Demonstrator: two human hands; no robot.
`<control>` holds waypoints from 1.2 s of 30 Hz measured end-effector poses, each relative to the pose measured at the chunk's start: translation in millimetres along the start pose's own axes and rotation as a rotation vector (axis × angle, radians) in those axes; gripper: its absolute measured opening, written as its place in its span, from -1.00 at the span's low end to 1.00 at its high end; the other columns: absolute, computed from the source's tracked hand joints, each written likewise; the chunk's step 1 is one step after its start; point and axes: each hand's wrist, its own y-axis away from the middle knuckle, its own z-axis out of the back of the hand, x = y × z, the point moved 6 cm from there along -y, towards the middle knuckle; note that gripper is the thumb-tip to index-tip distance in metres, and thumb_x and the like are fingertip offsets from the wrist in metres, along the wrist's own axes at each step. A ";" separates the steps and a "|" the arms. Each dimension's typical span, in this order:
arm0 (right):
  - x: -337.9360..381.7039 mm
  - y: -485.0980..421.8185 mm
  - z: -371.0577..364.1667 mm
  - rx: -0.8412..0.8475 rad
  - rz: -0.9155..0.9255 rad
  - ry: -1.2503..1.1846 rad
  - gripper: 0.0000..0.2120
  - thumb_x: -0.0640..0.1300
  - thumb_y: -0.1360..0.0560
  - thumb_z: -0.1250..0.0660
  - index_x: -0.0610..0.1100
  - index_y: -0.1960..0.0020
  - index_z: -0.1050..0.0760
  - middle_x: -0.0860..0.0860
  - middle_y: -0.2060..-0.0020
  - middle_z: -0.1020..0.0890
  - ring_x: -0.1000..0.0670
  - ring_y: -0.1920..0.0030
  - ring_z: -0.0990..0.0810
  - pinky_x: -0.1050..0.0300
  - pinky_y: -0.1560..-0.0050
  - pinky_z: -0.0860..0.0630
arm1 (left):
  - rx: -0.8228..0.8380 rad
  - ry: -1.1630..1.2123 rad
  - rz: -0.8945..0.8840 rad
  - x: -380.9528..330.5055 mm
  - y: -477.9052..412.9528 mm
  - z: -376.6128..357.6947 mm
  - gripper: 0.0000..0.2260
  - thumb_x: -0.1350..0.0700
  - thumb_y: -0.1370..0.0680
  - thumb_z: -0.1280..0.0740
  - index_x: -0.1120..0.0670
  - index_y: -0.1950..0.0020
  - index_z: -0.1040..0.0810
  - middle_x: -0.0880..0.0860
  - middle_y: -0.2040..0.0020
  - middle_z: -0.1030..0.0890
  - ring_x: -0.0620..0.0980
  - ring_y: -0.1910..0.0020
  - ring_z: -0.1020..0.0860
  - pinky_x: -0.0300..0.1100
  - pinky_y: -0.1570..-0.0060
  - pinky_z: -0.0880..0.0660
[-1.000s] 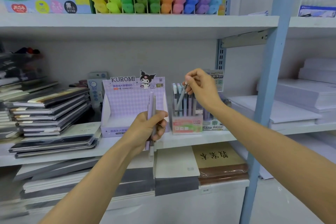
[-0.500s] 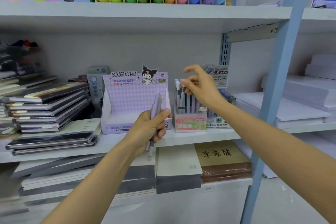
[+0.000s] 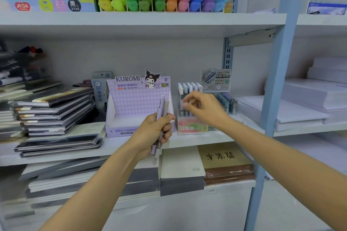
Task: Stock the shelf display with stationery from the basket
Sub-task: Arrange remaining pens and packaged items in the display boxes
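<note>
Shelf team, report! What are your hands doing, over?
Left hand grips two pens. Right hand at pen box, grip blurred. Nothing blocks the box.

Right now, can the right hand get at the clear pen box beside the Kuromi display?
Likely yes: the right hand is directly in front of the clear pen box, fingers near its pens, nothing visibly between them.

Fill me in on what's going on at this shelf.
A person is stocking pens on the middle shelf. Their left hand grips two pens, one lilac and one grey, upright in front of the purple Kuromi display box. Their right hand reaches to the clear pen box beside it, fingers at the pens standing inside; motion blur hides whether it pinches one.
</note>
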 end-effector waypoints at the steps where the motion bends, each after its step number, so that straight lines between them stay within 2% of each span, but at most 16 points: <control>1: -1.3 6.1 -3.1 0.061 -0.002 0.019 -0.88 -0.12 -0.54 -0.36 -0.10 -0.06 -0.59 0.08 0.14 -0.64 0.13 0.12 -0.58 0.34 0.10 -0.47 | -0.004 0.004 0.001 -0.9 1.5 -1.8 -0.88 0.08 -0.63 -0.26 0.12 0.03 -0.44 -0.05 0.44 -0.40 -0.08 0.47 -0.41 -0.28 0.50 -0.35; 4: -0.5 18.9 3.3 0.099 0.007 -0.021 -0.91 -0.18 -0.54 -0.36 -0.10 -0.02 -0.62 0.07 0.14 -0.65 0.12 0.11 -0.59 0.39 0.10 -0.44 | 0.017 -0.010 -0.004 -3.8 7.3 -11.0 -0.84 0.05 -0.63 -0.25 0.12 0.05 -0.43 -0.06 0.44 -0.40 -0.08 0.47 -0.43 -0.28 0.49 -0.38; 7: 4.9 26.2 15.4 0.096 0.009 -0.073 -0.94 -0.16 -0.54 -0.36 -0.06 0.07 -0.61 0.05 0.20 -0.66 0.12 0.16 -0.60 0.35 0.12 -0.44 | 0.068 -0.021 -0.008 -7.6 14.7 -21.7 -0.82 0.03 -0.64 -0.24 0.13 0.05 -0.43 -0.06 0.44 -0.39 -0.07 0.45 -0.45 -0.27 0.48 -0.40; 9: 11.9 27.8 24.9 0.048 0.017 -0.126 -0.90 -0.11 -0.55 -0.35 -0.07 -0.04 -0.61 0.08 0.11 -0.66 0.15 0.10 -0.60 0.32 0.07 -0.48 | 0.092 -0.047 -0.014 -11.2 18.9 -28.2 -0.82 0.03 -0.64 -0.23 0.14 0.04 -0.41 -0.06 0.43 -0.39 -0.07 0.45 -0.45 -0.26 0.46 -0.42; 12: 28.7 25.8 34.8 0.048 0.000 -0.399 -0.75 -0.01 -0.55 -0.34 -0.04 -0.20 -0.57 0.09 -0.03 -0.65 0.10 -0.05 -0.62 0.20 -0.12 -0.54 | 0.126 -0.099 -0.034 -16.8 24.0 -39.0 -0.81 0.03 -0.65 -0.22 0.13 0.07 -0.39 -0.05 0.42 -0.38 -0.06 0.46 -0.45 -0.25 0.45 -0.44; 14: 44.5 24.1 33.8 0.112 0.032 -0.470 -0.79 0.03 -0.53 -0.37 0.05 -0.14 -0.59 0.14 0.00 -0.63 0.07 0.05 -0.60 0.19 -0.04 -0.55 | 0.150 -0.135 -0.047 -20.1 27.9 -46.5 -0.82 0.05 -0.65 -0.21 0.12 0.09 -0.40 -0.05 0.42 -0.38 -0.05 0.46 -0.43 -0.25 0.45 -0.42; 16: 56.1 22.2 34.1 0.115 0.082 -0.436 -0.90 0.00 -0.50 -0.41 0.03 0.01 -0.64 0.15 0.10 -0.59 0.03 0.18 -0.52 0.15 0.07 -0.52 | 0.158 -0.157 -0.059 -23.0 31.1 -51.5 -0.82 0.07 -0.65 -0.22 0.12 0.10 -0.41 -0.05 0.42 -0.40 -0.06 0.48 -0.41 -0.25 0.46 -0.40; 18: 60.1 20.3 38.3 0.087 0.086 -0.459 -0.94 -0.05 -0.50 -0.42 -0.02 0.09 -0.64 0.10 0.14 -0.59 -0.10 0.15 -0.53 0.01 0.03 -0.55 | 0.145 -0.162 -0.064 -25.5 33.4 -50.8 -0.83 0.08 -0.64 -0.25 0.11 0.11 -0.43 -0.05 0.42 -0.41 -0.07 0.49 -0.39 -0.26 0.49 -0.38; 19: 59.6 19.9 41.8 0.072 0.072 -0.498 -0.95 -0.08 -0.51 -0.41 -0.03 0.11 -0.63 0.07 0.17 -0.61 -0.09 0.15 -0.57 -0.01 0.02 -0.58 | 0.138 -0.164 -0.061 -26.2 34.2 -48.5 -0.84 0.09 -0.63 -0.27 0.11 0.11 -0.44 -0.05 0.42 -0.41 -0.08 0.50 -0.38 -0.27 0.51 -0.37; 22: 48.5 20.0 59.4 -0.039 -0.022 -0.673 -0.92 -0.13 -0.55 -0.35 -0.05 0.12 -0.58 0.11 0.36 -0.58 0.10 0.32 -0.52 0.23 0.24 -0.51 | 0.091 -0.164 -0.022 -25.8 34.5 -36.6 -0.88 0.10 -0.60 -0.32 0.12 0.08 -0.47 -0.06 0.44 -0.41 -0.11 0.52 -0.35 -0.30 0.55 -0.32; 25: 30.5 23.7 75.2 -0.140 -0.116 -0.804 -0.92 -0.17 -0.56 -0.33 -0.16 0.07 -0.56 0.05 0.35 -0.63 0.10 0.36 -0.55 0.30 0.28 -0.52 | 0.008 -0.010 -0.019 -26.3 34.3 -24.3 -0.89 0.12 -0.57 -0.36 0.11 0.09 -0.47 -0.08 0.47 -0.36 -0.15 0.57 -0.28 -0.33 0.60 -0.24; 27: 23.4 29.9 73.9 -0.113 -0.152 -0.835 -0.92 -0.21 -0.55 -0.33 -0.21 0.03 -0.57 -0.02 0.27 -0.67 0.08 0.31 -0.60 0.29 0.24 -0.56 | -0.029 0.163 -0.065 -30.4 34.3 -20.5 -0.86 0.10 -0.49 -0.42 0.11 0.08 -0.51 -0.09 0.49 -0.30 -0.17 0.60 -0.22 -0.35 0.64 -0.19; 30: 16.3 41.4 62.1 -0.026 -0.193 -0.830 -0.92 -0.24 -0.53 -0.34 -0.23 0.02 -0.57 -0.05 0.25 -0.69 0.06 0.30 -0.62 0.27 0.22 -0.59 | -0.104 0.333 -0.147 -37.1 35.1 -21.3 -0.72 0.04 -0.35 -0.48 0.11 0.01 -0.58 -0.11 0.50 -0.29 -0.19 0.61 -0.19 -0.35 0.66 -0.16; 33: 14.5 50.3 48.8 0.123 -0.208 -0.782 -0.91 -0.26 -0.51 -0.37 -0.25 0.00 -0.57 -0.10 0.20 -0.69 0.03 0.27 -0.63 0.23 0.18 -0.59 | -0.216 0.425 -0.222 -41.2 35.5 -21.0 -0.80 0.03 -0.33 -0.49 0.05 0.13 -0.57 -0.11 0.51 -0.29 -0.18 0.62 -0.19 -0.34 0.67 -0.16; 36: 18.7 55.3 37.1 0.268 -0.175 -0.672 -0.88 -0.22 -0.51 -0.39 -0.24 -0.02 -0.58 -0.15 0.11 -0.69 -0.04 0.15 -0.66 0.15 0.04 -0.61 | -0.296 0.387 -0.263 -41.9 35.6 -19.7 -0.89 0.07 -0.43 -0.47 0.04 0.16 -0.57 -0.09 0.54 -0.28 -0.15 0.63 -0.17 -0.33 0.64 -0.14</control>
